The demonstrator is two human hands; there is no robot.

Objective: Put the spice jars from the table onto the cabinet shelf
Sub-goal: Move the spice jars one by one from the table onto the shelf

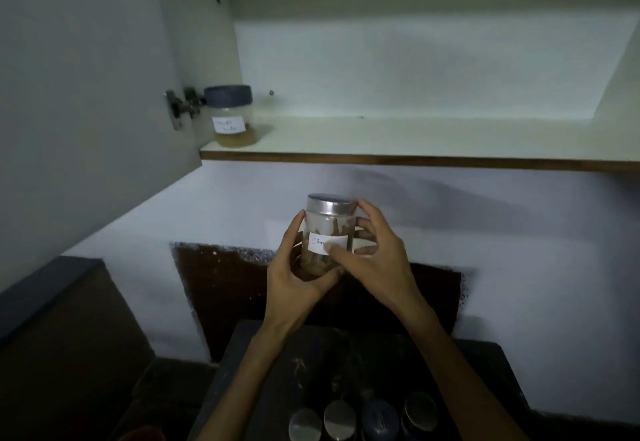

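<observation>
- Four jar tops sit lowest in the frame, right under the two forearms, on the dark worktop (263,364): from left, a silver lid (304,424), a second silver lid (339,419), a dark blue lid (380,418) and another silver lid (420,409).
- Up and far left of both hands, the open cabinet door (86,94) hangs with its metal hinge (181,106) showing.
- Just right of that hinge, well above and to the left of the hands, a labelled jar with a dark blue cap (231,116) stands upright at the left end of the cabinet shelf (415,136); pale yellowish stuff fills its bottom.
- Now the left hand (294,267): fingers curled under and round the left side of the held glass jar (327,233), cradling its base, thumb up along the glass.
- That jar is upright, in mid-air between the hands, above the worktop and below the shelf's front edge; silver lid on top, brown sticks inside, a white handwritten label on the front, partly covered.
- Right hand (374,253): wrapped round the jar's right side, thumb pressed on the label, index finger up by the lid rim.
- Behind the hands, a white wall with a dark brown patch (225,285).
</observation>
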